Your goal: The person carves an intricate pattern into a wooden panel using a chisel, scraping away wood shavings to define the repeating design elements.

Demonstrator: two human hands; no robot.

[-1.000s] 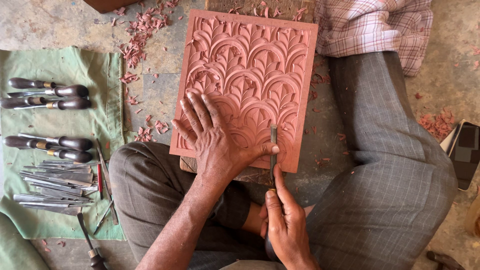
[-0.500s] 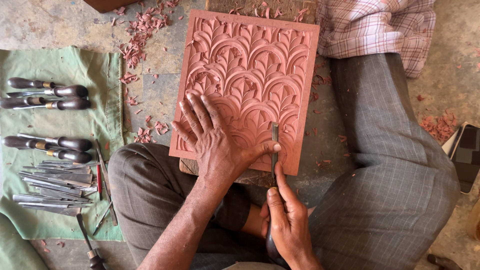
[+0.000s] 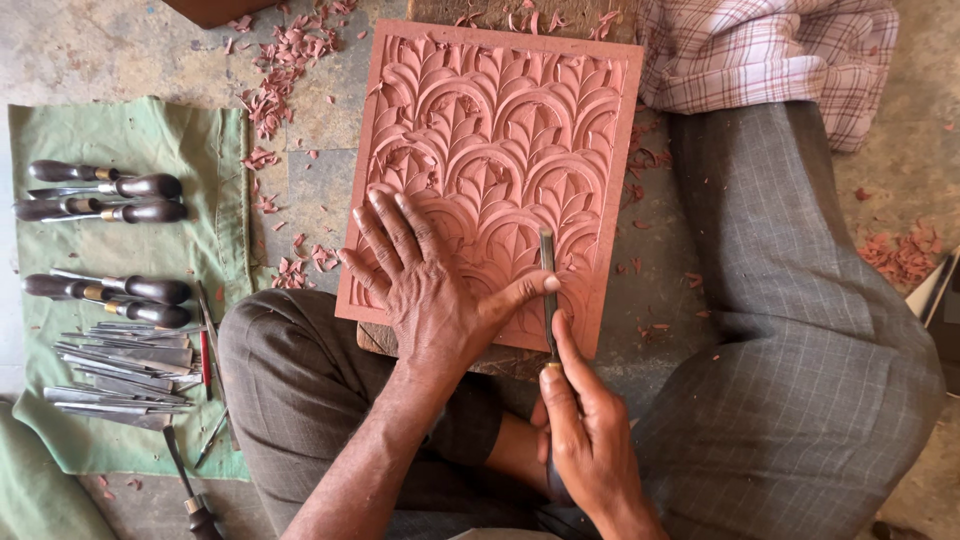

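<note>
Stone floor (image 3: 120, 50), grey and worn, strewn with reddish wood chips (image 3: 275, 95); the person sits on it with legs in grey trousers (image 3: 800, 330). Carved panel (image 3: 495, 170): reddish rectangular board with relief of arches and leaves, lying flat between the knees, long axis running away from the person. Left hand (image 3: 425, 285): fingers spread wide and pressed flat on the panel's near left part, thumb reaching across to touch the blade. Right hand (image 3: 585, 425): fingers wrapped round the handle of a carving chisel (image 3: 548, 290). Chisel: near the panel's lower right edge, long axis roughly in line with the panel's, tip pointing away from the person. Sound practice, by judgement: keep the thumb as a brake, push shallow. Green cloth (image 3: 130, 150) on the left, bearing dark-handled gouges (image 3: 105, 185) and slim steel blades (image 3: 125, 360). Checked fabric (image 3: 770, 50) at upper right.
</note>
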